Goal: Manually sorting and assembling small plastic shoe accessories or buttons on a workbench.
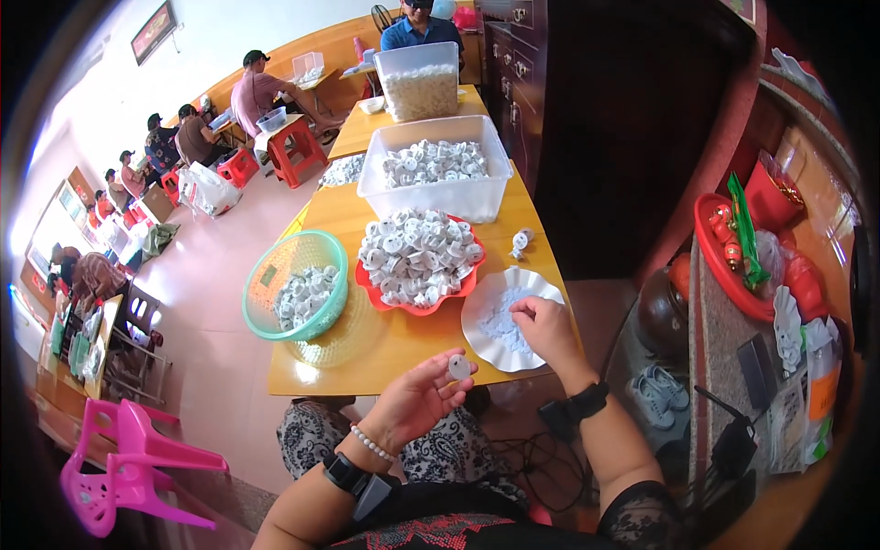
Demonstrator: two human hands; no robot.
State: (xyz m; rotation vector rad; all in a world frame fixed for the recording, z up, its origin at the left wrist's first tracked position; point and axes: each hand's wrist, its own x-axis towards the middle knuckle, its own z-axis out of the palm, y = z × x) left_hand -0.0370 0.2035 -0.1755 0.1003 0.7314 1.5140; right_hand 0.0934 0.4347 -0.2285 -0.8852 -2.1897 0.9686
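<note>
- Palm of left hand (412, 394) turned up, on the near side of the red bowl (426, 310); thumb and fingers grasping one white round piece (459, 368), other fingers loosely curled; bead bracelet (371, 444) and black strap (345, 474) at the wrist.
- Pink chair (137, 449): well apart from the red bowl, nearer and to its left, on the floor.
- Right hand (550, 332): nearer than the red bowl and to its right; fingertips bent down at a heap of pale bits (500, 321) on a white wavy-rimmed plate (477, 340); whether they pinch any of it, cannot tell.
- Green basket (302, 335): just left of the red bowl; part-filled with white pieces.
- Red bowl: on the yellow table (293, 371); heaped with similar white pieces.
- Few loose pieces (522, 242): right of the red bowl, on the table.
- Clear tub (435, 203): just beyond the red bowl; white pieces inside.
- Taller tub (417, 59): farther beyond the red bowl; filled with pale pieces; person in blue shirt (403, 37) behind it.
</note>
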